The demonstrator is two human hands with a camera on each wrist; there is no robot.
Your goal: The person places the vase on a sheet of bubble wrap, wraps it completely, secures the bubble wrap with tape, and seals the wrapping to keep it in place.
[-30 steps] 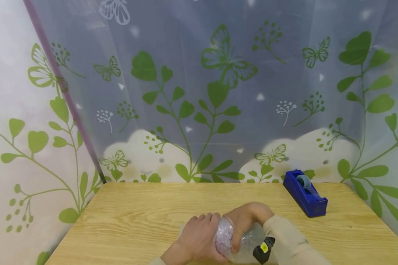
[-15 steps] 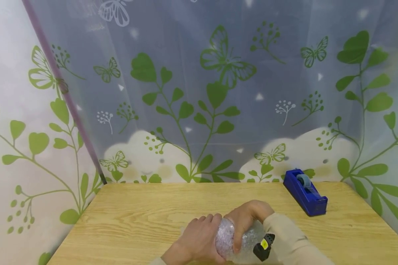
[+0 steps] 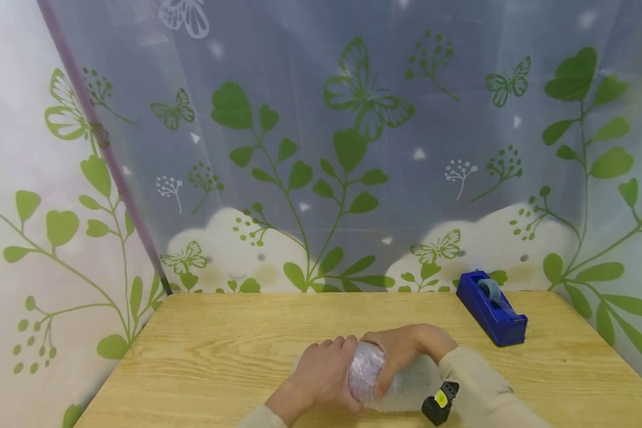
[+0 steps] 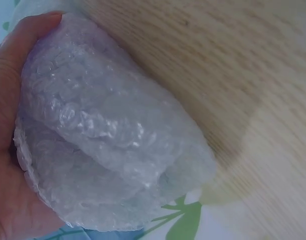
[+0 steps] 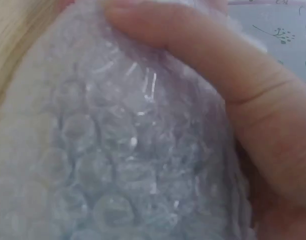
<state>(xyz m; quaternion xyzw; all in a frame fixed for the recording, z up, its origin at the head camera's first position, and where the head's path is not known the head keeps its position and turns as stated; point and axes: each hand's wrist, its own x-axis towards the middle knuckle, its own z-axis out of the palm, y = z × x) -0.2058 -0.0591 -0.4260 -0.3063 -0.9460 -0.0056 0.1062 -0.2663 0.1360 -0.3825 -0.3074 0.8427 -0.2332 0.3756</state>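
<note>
A bubble-wrap bundle (image 3: 366, 370), rolled into a rough cylinder, lies sideways close over the table between both hands. My left hand (image 3: 323, 373) grips its left part, fingers over the top. Around the middle, my right hand (image 3: 405, 351) holds it with the thumb on the near side. In the left wrist view, the bundle's loose end (image 4: 98, 130) shows overlapping layers and a faint purple tint. Close up in the right wrist view, the thumb (image 5: 208, 55) presses along the bubbled surface (image 5: 113, 160). Whatever is inside the wrap is hidden.
A blue tape dispenser (image 3: 493, 309) with a roll of clear tape stands at the back right of the wooden table (image 3: 219, 351). Behind the table hangs a curtain (image 3: 310, 178) printed with leaves and butterflies. A black wrist camera (image 3: 440, 404) sits on the right wrist.
The right hand and wrist have shifted slightly to the right, and the wrap under them shows a little more. The left hand keeps its grip in nearly the same place.
</note>
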